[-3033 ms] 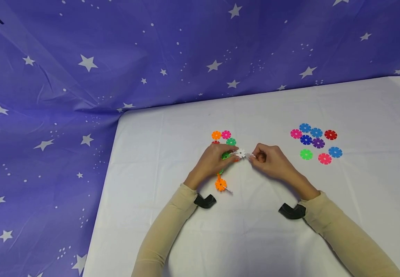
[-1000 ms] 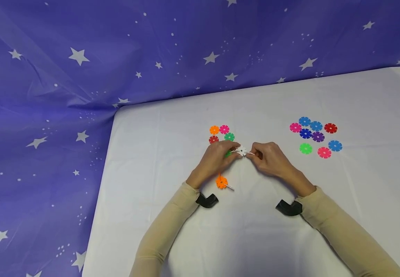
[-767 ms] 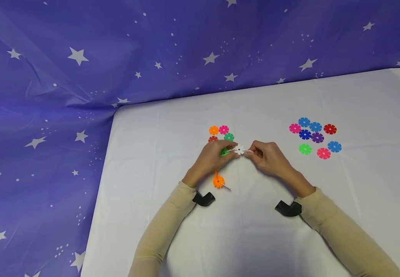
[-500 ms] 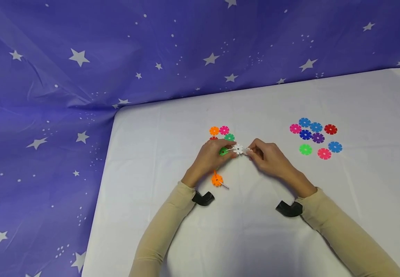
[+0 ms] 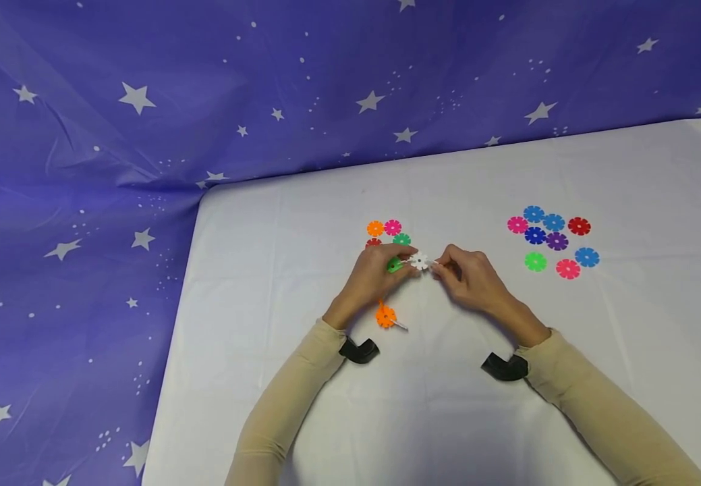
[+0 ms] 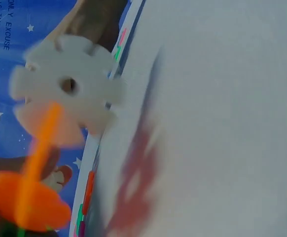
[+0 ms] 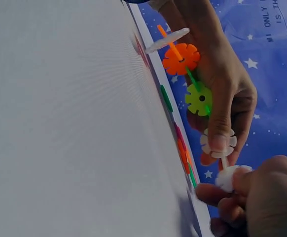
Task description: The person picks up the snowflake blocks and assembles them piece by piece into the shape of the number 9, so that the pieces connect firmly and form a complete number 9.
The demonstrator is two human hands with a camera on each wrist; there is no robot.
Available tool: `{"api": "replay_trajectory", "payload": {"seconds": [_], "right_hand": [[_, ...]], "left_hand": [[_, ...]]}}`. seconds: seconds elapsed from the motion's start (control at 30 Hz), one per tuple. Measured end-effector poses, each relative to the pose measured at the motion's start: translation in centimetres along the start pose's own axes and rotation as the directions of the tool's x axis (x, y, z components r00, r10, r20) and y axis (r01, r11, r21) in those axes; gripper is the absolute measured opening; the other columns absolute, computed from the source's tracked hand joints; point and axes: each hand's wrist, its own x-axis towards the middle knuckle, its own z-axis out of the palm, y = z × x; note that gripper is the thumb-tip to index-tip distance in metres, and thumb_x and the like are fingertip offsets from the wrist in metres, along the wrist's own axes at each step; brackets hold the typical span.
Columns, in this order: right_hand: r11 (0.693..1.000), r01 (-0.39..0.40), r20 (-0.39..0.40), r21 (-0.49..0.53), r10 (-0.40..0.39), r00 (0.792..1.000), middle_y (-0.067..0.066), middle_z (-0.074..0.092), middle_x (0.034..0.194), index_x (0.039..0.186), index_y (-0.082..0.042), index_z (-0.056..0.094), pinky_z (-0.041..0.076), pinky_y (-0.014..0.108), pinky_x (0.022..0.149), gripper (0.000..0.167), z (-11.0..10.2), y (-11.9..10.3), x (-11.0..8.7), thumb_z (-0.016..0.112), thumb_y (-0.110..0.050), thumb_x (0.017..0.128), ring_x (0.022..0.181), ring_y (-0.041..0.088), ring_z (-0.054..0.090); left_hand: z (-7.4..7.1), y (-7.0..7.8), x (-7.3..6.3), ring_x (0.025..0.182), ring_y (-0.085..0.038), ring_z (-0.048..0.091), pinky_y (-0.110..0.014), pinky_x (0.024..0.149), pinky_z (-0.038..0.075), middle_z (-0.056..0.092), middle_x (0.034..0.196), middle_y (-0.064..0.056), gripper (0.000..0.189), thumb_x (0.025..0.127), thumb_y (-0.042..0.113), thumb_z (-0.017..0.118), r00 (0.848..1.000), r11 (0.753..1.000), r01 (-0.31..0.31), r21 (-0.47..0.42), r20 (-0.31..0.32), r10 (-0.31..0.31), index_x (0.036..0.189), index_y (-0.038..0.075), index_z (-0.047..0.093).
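A chain of notched interlocking plastic discs runs through my left hand (image 5: 370, 277). Its thumb and fingers pinch a white disc (image 7: 218, 143) near the chain's end. My right hand (image 5: 478, 278) pinches another white disc (image 7: 232, 178), which meets the left hand's part of the chain. Behind the left thumb come a light green disc (image 7: 198, 98) and an orange disc (image 5: 386, 316), with one more white disc (image 6: 67, 89) at the far tip. That tip hangs toward the body, above the tabletop. Fingers partly cover both pinched discs and some links.
Loose discs lie beyond the left hand: orange (image 5: 375, 228), pink (image 5: 393, 227), red (image 5: 374, 242) and green (image 5: 401, 239). Farther right is a group of several discs, among them a purple disc (image 5: 557, 241) and a light green disc (image 5: 535, 262). A white cloth (image 5: 447, 418) covers the table.
Both hands stay close together, still pinching the discs. The right hand's white disc changes its tilt slightly, and the hanging orange end sways a little. The loose discs stay put.
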Motion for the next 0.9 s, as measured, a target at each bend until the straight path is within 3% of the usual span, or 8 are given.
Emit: {"api": "replay_trajectory", "payload": {"seconds": [0.2,0.33,0.43,0.6,0.9], "right_hand": [[0.988,-0.072,-0.041,0.139,0.079,0.996,0.006,0.074,0.074,0.083,-0.005,0.061,0.040,0.019,0.055,0.012,0.1,-0.2,0.3,0.069,0.004,0.086,0.061,0.014,0.063],[0.945,-0.218,-0.012,0.244,0.228,0.974,0.010,0.075,0.081,0.088,-0.003,0.060,0.042,0.020,0.061,0.007,0.1,-0.5,0.4,0.065,0.000,0.092,0.063,0.020,0.063],[0.907,-0.301,0.017,0.294,0.310,0.951,0.016,0.075,0.084,0.090,-0.001,0.058,0.043,0.019,0.061,0.005,-0.1,-0.7,0.3,0.062,0.001,0.093,0.060,0.024,0.057],[0.885,-0.329,0.051,0.328,0.332,0.942,0.023,0.073,0.086,0.091,0.004,0.057,0.043,0.019,0.058,0.004,-0.2,-0.8,0.4,0.060,0.005,0.093,0.060,0.028,0.055],[0.873,-0.325,0.028,0.365,0.338,0.941,0.020,0.072,0.085,0.093,0.003,0.058,0.045,0.018,0.060,0.004,-0.1,-0.9,0.4,0.062,0.001,0.093,0.063,0.025,0.056]], "left_hand": [[-0.7,0.2,0.1,0.099,-0.013,0.068,-0.021,0.089,0.050,0.074,0.108,-0.004,0.033,0.084,0.023,0.078,0.999,0.996,0.024,-0.088,-0.038,-0.028,0.113,0.008,0.074],[-1.2,0.4,0.2,0.089,-0.012,0.066,-0.019,0.078,0.048,0.075,0.107,-0.005,0.033,0.082,0.024,0.080,0.995,0.992,0.069,-0.108,-0.067,-0.077,0.110,0.009,0.075],[-1.2,0.3,0.2,0.081,-0.011,0.062,-0.018,0.073,0.045,0.075,0.107,-0.004,0.032,0.083,0.026,0.079,0.994,0.992,0.096,-0.085,-0.049,-0.100,0.110,0.009,0.075],[-0.9,0.4,0.3,0.073,-0.011,0.054,-0.019,0.067,0.041,0.075,0.105,-0.003,0.033,0.084,0.027,0.079,0.996,0.994,0.085,-0.070,-0.028,-0.087,0.111,0.009,0.074],[-0.6,0.3,0.2,0.070,-0.010,0.050,-0.019,0.065,0.038,0.075,0.103,-0.002,0.032,0.084,0.027,0.079,0.993,0.990,0.110,-0.088,-0.032,-0.113,0.111,0.011,0.074]]}}
